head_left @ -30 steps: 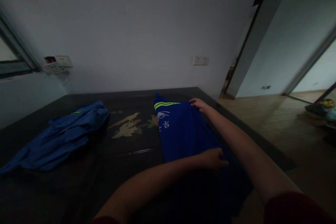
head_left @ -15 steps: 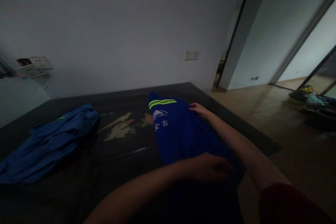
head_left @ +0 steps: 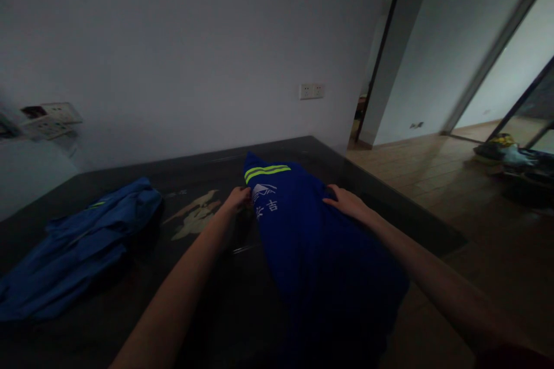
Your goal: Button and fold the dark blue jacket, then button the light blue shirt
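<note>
Left hand (head_left: 237,197) and right hand (head_left: 346,203) at the far end of a blue garment (head_left: 311,242).
The garment lies lengthwise on the dark table (head_left: 208,277), with its yellow stripes farthest away. The left hand touches its left edge with fingers curled; in this dim light I cannot tell whether it pinches cloth. The right hand rests flat and open on the right edge. The step probably goes best with both edges level and creases pressed outward.

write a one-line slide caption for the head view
Left hand at the edge and right hand flat on a dark blue striped garment on a dark table; a lighter blue garment lies nearby.
</note>
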A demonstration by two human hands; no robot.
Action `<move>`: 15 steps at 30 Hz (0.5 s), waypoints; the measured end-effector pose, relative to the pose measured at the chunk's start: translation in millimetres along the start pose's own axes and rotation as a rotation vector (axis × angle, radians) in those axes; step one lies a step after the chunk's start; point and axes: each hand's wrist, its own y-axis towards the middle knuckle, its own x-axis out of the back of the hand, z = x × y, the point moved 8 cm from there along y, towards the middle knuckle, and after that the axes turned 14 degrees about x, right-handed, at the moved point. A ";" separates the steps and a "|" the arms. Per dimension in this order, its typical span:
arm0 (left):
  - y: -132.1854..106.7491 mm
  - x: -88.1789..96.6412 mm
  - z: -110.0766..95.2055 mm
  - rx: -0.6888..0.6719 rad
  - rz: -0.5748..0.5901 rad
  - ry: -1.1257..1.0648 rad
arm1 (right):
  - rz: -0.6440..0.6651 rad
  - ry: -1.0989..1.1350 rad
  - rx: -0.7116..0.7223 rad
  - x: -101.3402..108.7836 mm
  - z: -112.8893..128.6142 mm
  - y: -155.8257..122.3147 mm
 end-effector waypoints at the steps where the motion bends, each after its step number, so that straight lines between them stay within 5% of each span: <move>1: 5.0 -0.8 0.5 0.022 0.002 0.019 | 0.011 -0.011 -0.009 -2.0 2.2 -2.2; 9: 39.6 -0.2 -7.0 0.007 -0.106 0.137 | 0.017 0.129 0.062 -14.0 29.5 -1.0; 15: 74.1 53.0 -16.7 -0.038 -0.357 0.265 | -0.012 0.117 0.105 -26.8 73.0 33.2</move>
